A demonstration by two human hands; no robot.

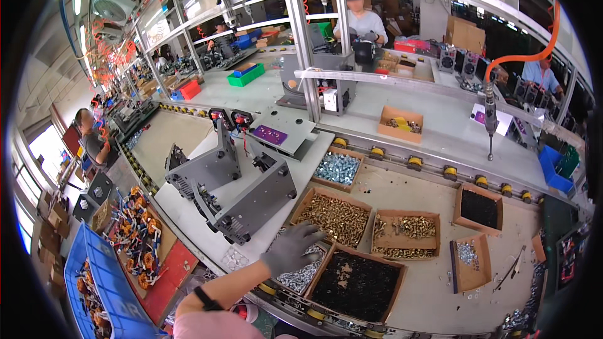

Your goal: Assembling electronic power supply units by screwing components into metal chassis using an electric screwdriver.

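far left: blue crate (pixel 116 279) with orange-ringed coil parts in it, more coil parts (pixel 135 235) loose beside it, red board (pixel 182 270) next to those. then the grey housing (pixel 264 191), on the white table (pixel 173 201), long axis of its near panel slanting up to the right. it sits up-left of the hand, apart from it.

centre: gloved left hand (pixel 290 251) comes in from lower left, fingers pointing right. grip is open, fingers spread, nothing visible in it; palm side hidden. it's over the tray of silver screws (pixel 294 279), covering part of it; can't tell if fingers touch them. screws run from under the hand toward the lower edge.

key relation: silver screws directly under/below the grip, brass screws (pixel 336 216) just beyond the fingertips, up-right, black screws (pixel 355 282) down-right. left is the nearer hand; right hand not in view.

further right: second brass box (pixel 405 227), hanging power driver (pixel 490 116) well apart from the hand, small box of black parts (pixel 479 207), tweezer-like tool (pixel 515 263).
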